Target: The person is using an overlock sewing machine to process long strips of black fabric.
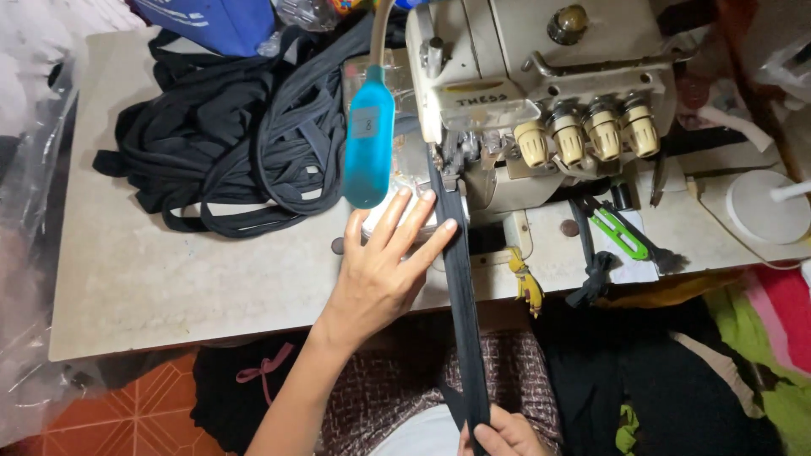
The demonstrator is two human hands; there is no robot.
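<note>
A long black fabric strip [460,287] runs from under the presser foot of a cream overlock sewing machine [541,93] down toward my lap. My left hand [384,270] lies flat on the table with fingers spread, its fingertips touching the strip's left edge just before the foot. My right hand [503,435] shows at the bottom edge and pinches the strip's lower end, holding it taut. A blue lamp head [369,143] hangs on a gooseneck over the left hand.
A heap of black strips [236,127] lies on the pale worktable [169,279] at the back left. Green-handled snips [621,232] rest to the right of the machine. A white round stand [764,207] sits at far right. Clear plastic hangs at the left edge.
</note>
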